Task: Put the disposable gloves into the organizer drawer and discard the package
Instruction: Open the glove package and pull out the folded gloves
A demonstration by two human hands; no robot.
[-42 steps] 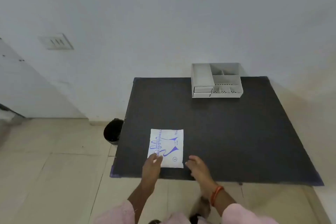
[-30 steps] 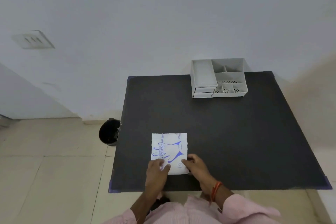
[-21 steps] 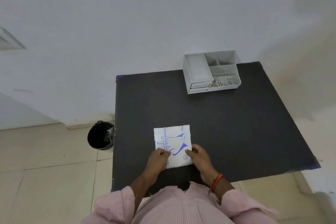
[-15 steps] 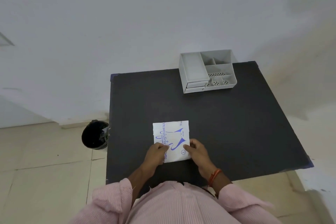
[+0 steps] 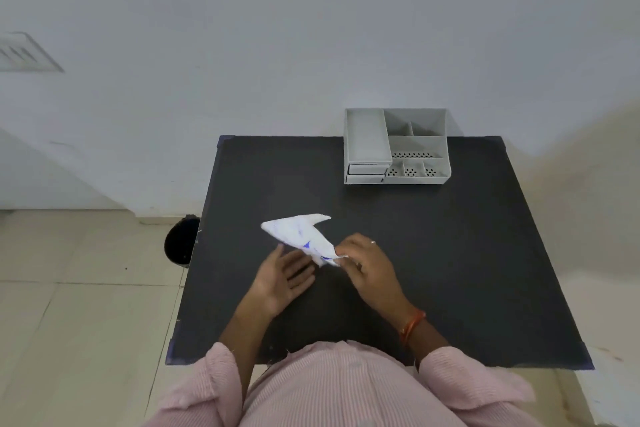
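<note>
The white glove package [image 5: 298, 231] with blue print hangs bent and lifted off the black table [image 5: 450, 253], near its middle front. My right hand [image 5: 365, 263] pinches the package's near right corner. My left hand [image 5: 282, 276] lies just below the package with fingers spread and holds nothing. The grey organizer [image 5: 396, 146] stands at the table's far edge, its two small drawers [image 5: 366, 173] at the front left both pushed in. No loose gloves show.
A black waste bin [image 5: 181, 241] stands on the tiled floor just left of the table. A white wall rises behind the table. My pink sleeves fill the bottom of the view.
The package lay flat under both hands; now my right hand has raised it by a corner and it bends in the air. My left hand has let go and opened.
</note>
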